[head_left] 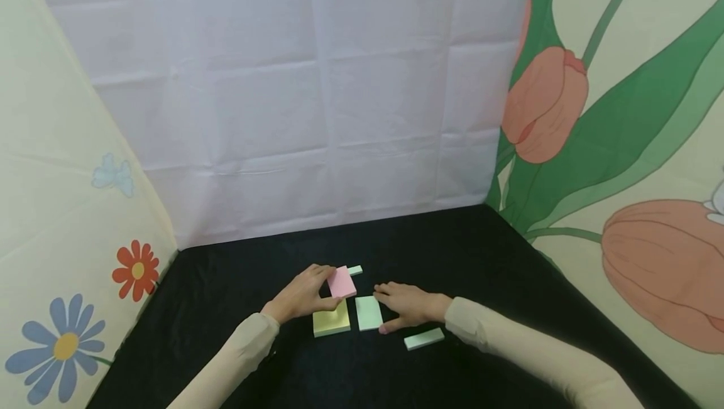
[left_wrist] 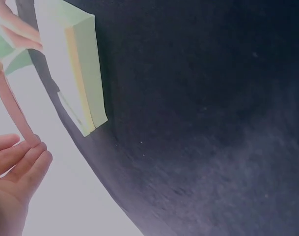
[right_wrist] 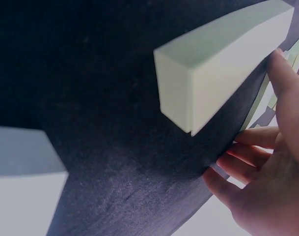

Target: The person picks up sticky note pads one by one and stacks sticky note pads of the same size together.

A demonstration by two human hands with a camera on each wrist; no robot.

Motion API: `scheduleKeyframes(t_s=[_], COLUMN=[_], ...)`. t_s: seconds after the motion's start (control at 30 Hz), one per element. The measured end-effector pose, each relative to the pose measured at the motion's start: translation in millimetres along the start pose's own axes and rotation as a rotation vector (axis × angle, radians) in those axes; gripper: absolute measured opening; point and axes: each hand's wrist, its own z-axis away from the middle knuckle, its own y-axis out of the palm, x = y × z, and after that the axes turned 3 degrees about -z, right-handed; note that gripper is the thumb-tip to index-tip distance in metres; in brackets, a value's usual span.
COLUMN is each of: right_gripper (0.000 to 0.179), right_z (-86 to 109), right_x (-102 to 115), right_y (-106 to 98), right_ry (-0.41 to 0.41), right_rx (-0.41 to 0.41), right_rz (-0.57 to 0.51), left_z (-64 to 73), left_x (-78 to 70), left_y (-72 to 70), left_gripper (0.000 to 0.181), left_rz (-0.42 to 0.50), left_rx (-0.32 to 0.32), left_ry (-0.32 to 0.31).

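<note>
My left hand point(head_left: 303, 294) pinches the pink pad point(head_left: 342, 283), not yet set down, while my right hand point(head_left: 411, 304) spreads by the green pad point(head_left: 369, 313), already lying beside the yellow pad point(head_left: 332, 321).

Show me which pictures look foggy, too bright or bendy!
Head view: soft, even light, creases showing in the white backdrop; left wrist view: background glares almost white behind the pink pad, and milky haze greys the lower black cloth; right wrist view: another white glare below the fingers, and the cloth's far edge bows, probably lens distortion.
</note>
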Motion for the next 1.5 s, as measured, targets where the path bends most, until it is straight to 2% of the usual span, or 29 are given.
scheduleKeyframes(t_s=[0.23,0.53,0.83,1.3,1.5], right_gripper=[0.083,0.083,0.083,0.085,0.085], right_z=[0.6,0.2,2.3,3.0,4.2], right_x=[0,-1,-3,-5,-7], right_y=[-2,0,1,1,3], right_ry=[-0.004,-0.023,-0.055,-0.070,-0.066], right_rx=[-0.001,-0.008,-0.026,-0.030,-0.029], right_rz=[-0.007,-0.015,0.002,-0.023,-0.042], left_z=[-6.5,-11.7,-14.2,-15.0,-14.7], left_x=[-5.6,-12.3,-14.9,-21.4,-20.4], left_y=[3.3,9.9,20.0,26.7,31.2], left_gripper=[0.068,0.064,0.057,0.060,0.059], left_rz=[0.020,0.026,-0.039,-0.086,-0.095], left_rx=[0.018,0.007,-0.035,0.010,0.004], left_ry=[0.025,0.071,0.179,0.171,0.193])
